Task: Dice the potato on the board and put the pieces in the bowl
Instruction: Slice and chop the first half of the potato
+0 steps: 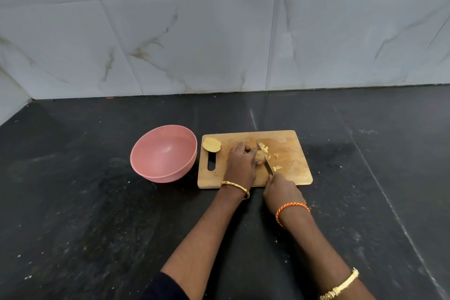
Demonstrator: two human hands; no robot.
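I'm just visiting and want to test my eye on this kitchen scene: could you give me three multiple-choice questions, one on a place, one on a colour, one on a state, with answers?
1. Where is the bowl relative to the board?
A. Left of it
B. On it
C. Right of it

2. What colour is the bowl?
A. Blue
B. Pink
C. White

3. What is the right hand doing?
A. Lying flat on the counter
B. Reaching into the bowl
C. Gripping the knife

Answers:
1. A, it stands on the counter beside the board's left edge.
2. B, its wall and inside are pink.
3. C, its fingers curl round the handle while the left hand holds the potato.
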